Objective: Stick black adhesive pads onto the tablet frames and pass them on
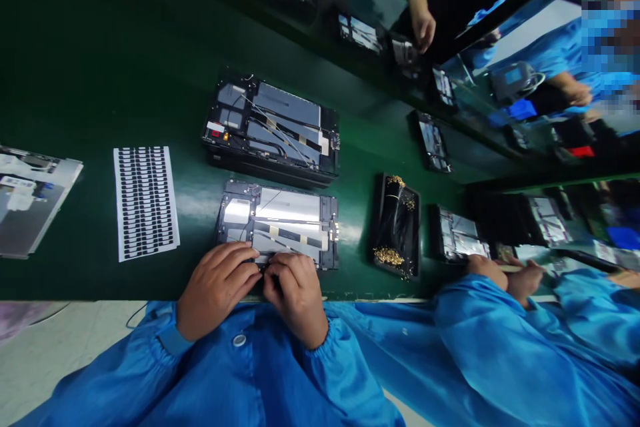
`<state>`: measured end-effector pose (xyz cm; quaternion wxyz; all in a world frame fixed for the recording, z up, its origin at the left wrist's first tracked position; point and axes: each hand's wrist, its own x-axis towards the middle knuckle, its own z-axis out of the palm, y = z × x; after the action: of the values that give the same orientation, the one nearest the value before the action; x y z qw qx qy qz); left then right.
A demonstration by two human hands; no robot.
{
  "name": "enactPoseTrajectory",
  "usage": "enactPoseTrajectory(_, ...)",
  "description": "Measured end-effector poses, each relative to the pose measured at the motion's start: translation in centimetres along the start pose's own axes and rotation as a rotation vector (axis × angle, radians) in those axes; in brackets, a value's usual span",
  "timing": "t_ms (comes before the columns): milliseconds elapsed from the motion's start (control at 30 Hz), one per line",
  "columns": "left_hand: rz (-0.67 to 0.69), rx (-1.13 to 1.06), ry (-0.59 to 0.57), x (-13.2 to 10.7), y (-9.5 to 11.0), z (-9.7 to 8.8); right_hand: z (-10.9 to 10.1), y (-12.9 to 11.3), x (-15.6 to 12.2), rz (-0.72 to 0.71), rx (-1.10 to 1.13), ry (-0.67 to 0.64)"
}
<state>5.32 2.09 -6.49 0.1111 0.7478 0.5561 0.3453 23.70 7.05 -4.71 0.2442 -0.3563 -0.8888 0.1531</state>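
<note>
A flat, opened tablet assembly (295, 203) with silver battery panels lies before me on the green bench. At its near edge, my left hand (220, 290) rests with bent fingers, their tips drawn together over the frame. My right hand (297, 297) is curled beside it in a pinch, its fingertips close to those of the left. Whatever lies between the fingers of both hands is hidden. Just behind sits a stack of similar assemblies (285, 120), thin cables crossing the top one. To the right stands a black tray (418, 233) of bundled black cables (393, 217) with gold-coloured ends.
Left of the assembly lies a white sheet of black-and-white stickers (146, 203). Flat metallic panels (37, 213) are stacked at the far left. More tablet assemblies (434, 141) line the bench to the right. Co-workers' hands (505, 277) work at the right and across the bench.
</note>
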Motion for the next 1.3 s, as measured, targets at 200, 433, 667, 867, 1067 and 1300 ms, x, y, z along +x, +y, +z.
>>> enactPoseTrajectory(200, 0.006, 0.013, -0.005, 0.1, 0.0, 0.0, -0.1, -0.2, 0.2, 0.006, -0.026, -0.016)
enactPoseTrajectory(433, 0.015, 0.015, 0.001, 0.1, 0.0, 0.0, -0.2, -0.1, 0.0, 0.015, -0.011, -0.034)
enactPoseTrajectory(667, 0.014, 0.007, 0.023, 0.2, 0.0, 0.0, -0.1, -0.4, 0.1, 0.011, -0.037, -0.019)
enactPoseTrajectory(867, 0.060, 0.065, 0.029, -0.1, -0.1, 0.0, -0.1, -0.5, 0.3, 0.017, -0.040, 0.006)
enactPoseTrajectory(1067, 0.060, 0.081, 0.054, -0.2, 0.3, 0.2, -0.6, 0.5, -1.0, 0.056, 0.147, 0.071)
enactPoseTrajectory(1300, 0.006, 0.075, 0.091, 0.5, 1.1, 0.6, -0.5, 0.6, -1.1, 0.078, 0.135, 0.076)
